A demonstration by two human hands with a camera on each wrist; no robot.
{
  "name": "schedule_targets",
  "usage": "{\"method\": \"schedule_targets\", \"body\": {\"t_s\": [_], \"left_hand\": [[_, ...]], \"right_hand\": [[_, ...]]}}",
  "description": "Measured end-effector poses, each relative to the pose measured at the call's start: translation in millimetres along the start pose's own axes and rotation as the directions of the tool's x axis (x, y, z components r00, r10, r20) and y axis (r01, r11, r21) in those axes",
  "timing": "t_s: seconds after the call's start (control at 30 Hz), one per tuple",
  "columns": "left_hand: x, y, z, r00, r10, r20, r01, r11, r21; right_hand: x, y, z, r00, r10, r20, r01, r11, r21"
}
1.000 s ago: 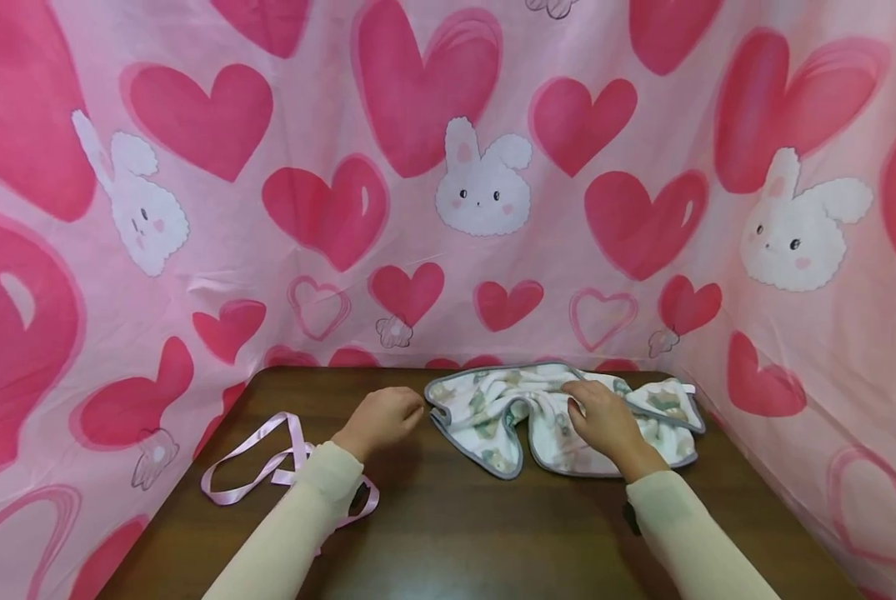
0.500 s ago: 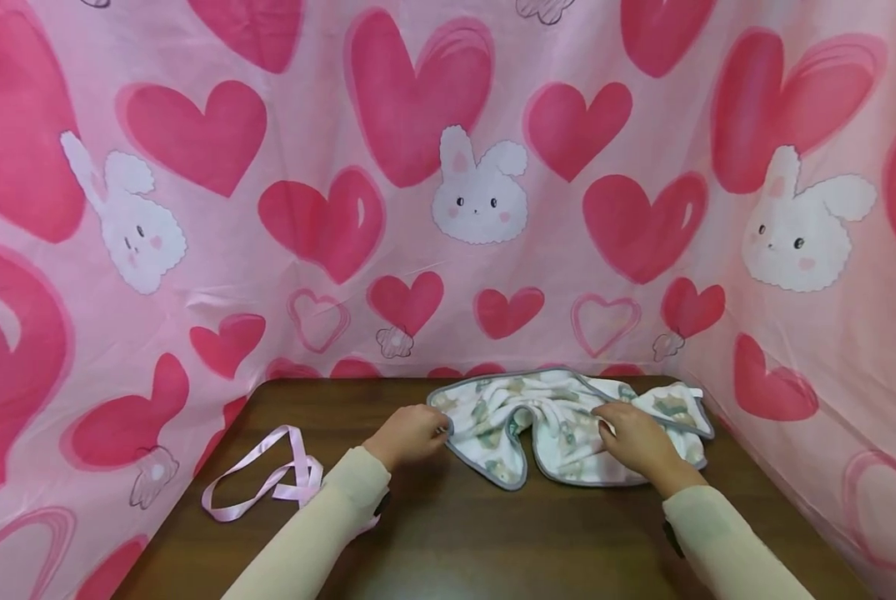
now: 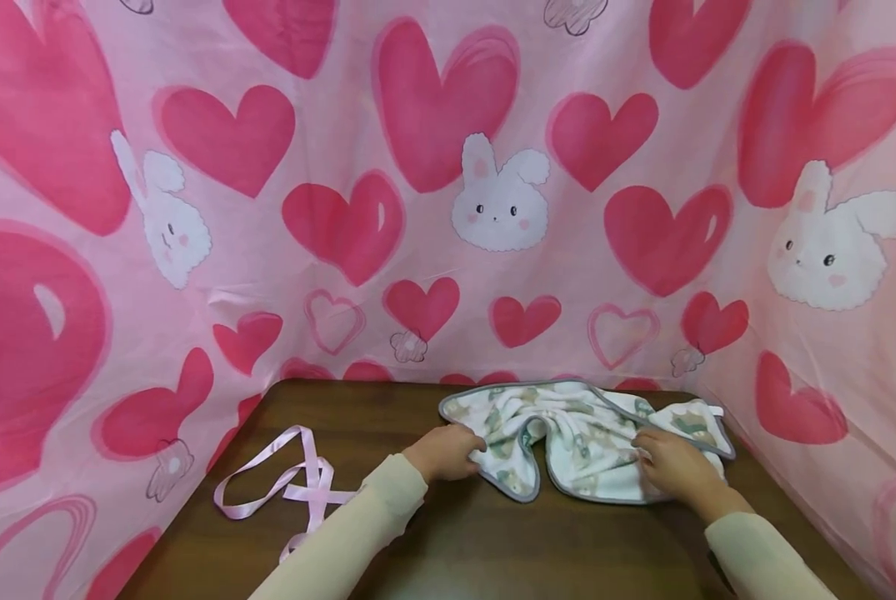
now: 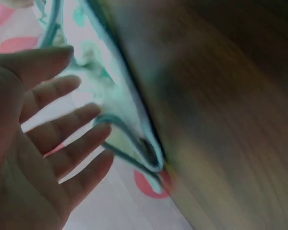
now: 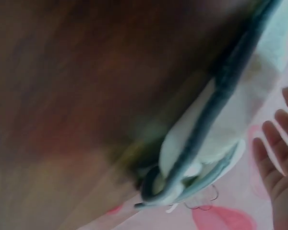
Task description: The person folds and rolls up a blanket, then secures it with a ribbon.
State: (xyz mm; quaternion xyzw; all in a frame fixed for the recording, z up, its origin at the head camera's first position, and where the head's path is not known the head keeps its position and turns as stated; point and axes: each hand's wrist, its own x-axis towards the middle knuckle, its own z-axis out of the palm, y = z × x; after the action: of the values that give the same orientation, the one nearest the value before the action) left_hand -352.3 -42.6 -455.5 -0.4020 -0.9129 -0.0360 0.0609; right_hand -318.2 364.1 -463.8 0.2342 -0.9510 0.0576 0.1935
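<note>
Rumpled white cloth (image 3: 586, 446) (grey-edged, patterned)

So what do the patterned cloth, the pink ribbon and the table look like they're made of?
The patterned cloth looks like matte fleece or terry, judging by its fuzzy-looking face and soft folds. The pink ribbon seems to be satin, probably synthetic: thin, flat and shiny. The table could be wood or wood-look laminate, with brown grain and a slight sheen; I can't tell which.
</note>
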Motion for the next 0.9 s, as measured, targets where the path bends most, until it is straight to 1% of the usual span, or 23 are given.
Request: {"method": "schedule_targets", "body": {"t_s": [0.13,0.2,0.27,0.37,0.47,0.53,0.63,0.7,0.77,0.83,0.9], "left_hand": [[6.7,10.6,7.4,0.999,0.027,-0.030,-0.025,0.996,0.085],[10.0,14.2,11.8,0.999,0.036,-0.030,-0.033,0.995,0.098],[13.5,17.8,16.1,0.999,0.047,-0.012,-0.046,0.995,0.083],[17.8,24.0,22.3,0.997,0.058,0.052,-0.061,0.997,0.056],[19.7,31.1,26.1,0.995,0.030,0.096,-0.037,0.997,0.072],[20.1,35.5,26.8,0.995,0.000,0.102,-0.009,0.996,0.092],[21.0,42.2,24.8,0.995,-0.047,0.093,0.038,0.994,0.103],[23.2,46.3,24.5,0.993,-0.077,0.093,0.068,0.993,0.098],[26.0,50.2,25.0,0.990,-0.107,0.091,0.098,0.990,0.097],[29.9,52.6,27.9,0.989,-0.126,0.082,0.116,0.987,0.113],[34.0,54.1,30.5,0.988,-0.141,0.069,0.130,0.982,0.136]], "right_hand": [[-15,8,8,0.996,0.032,0.089,-0.032,0.999,0.004],[-18,11,11,0.989,0.049,0.140,-0.051,0.999,0.010],[-20,14,14,0.983,0.064,0.175,-0.070,0.997,0.023],[-22,16,15,0.973,0.094,0.210,-0.102,0.994,0.027],[-22,16,15,0.970,0.104,0.221,-0.115,0.993,0.034],[-21,15,14,0.969,0.096,0.226,-0.107,0.994,0.034],[-20,15,13,0.970,0.081,0.229,-0.092,0.995,0.036],[-19,16,12,0.975,0.068,0.211,-0.078,0.996,0.037],[-20,16,11,0.981,0.074,0.178,-0.083,0.996,0.041],[-21,18,10,0.987,0.076,0.139,-0.083,0.995,0.046],[-23,19,9,0.990,0.076,0.120,-0.082,0.996,0.044]]}}
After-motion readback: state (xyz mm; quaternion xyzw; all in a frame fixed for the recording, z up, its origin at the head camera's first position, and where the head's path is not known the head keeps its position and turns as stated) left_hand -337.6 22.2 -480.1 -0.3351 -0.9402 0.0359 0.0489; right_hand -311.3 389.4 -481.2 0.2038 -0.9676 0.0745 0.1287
